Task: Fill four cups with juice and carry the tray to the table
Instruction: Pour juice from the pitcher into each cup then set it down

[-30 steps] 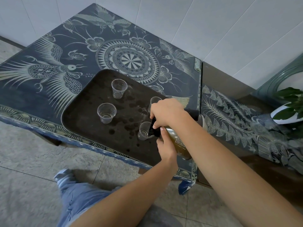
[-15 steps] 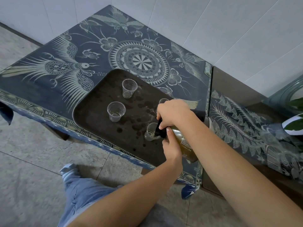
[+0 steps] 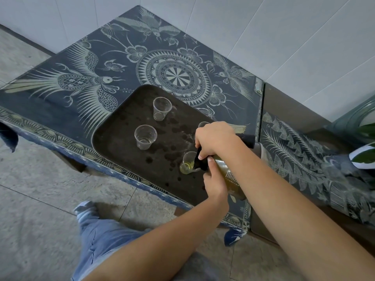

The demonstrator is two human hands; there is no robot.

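Evidently the first pour was underway: both hands, right hand [image 3: 215,138] above left hand [image 3: 216,179], fingers wrapped round the tilted juice bottle [image 3: 229,177], its mouth over the cup [image 3: 187,163] just beyond the fingertips. Next, steady tipping.

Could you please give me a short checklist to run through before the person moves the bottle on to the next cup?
1. Juice in the cup under the spout: some yellow liquid at the bottom, far from full. Not ok.
2. Bottle held securely: right hand at the neck, left hand against the body. Ok.
3. Two left cups upright on the tray: the near one and the far one both stand upright. Ok.
4. Fourth cup: mostly hidden behind the right hand. Cannot tell.
5. Spills: the tray's dark spots could be drops or pattern. Cannot tell.
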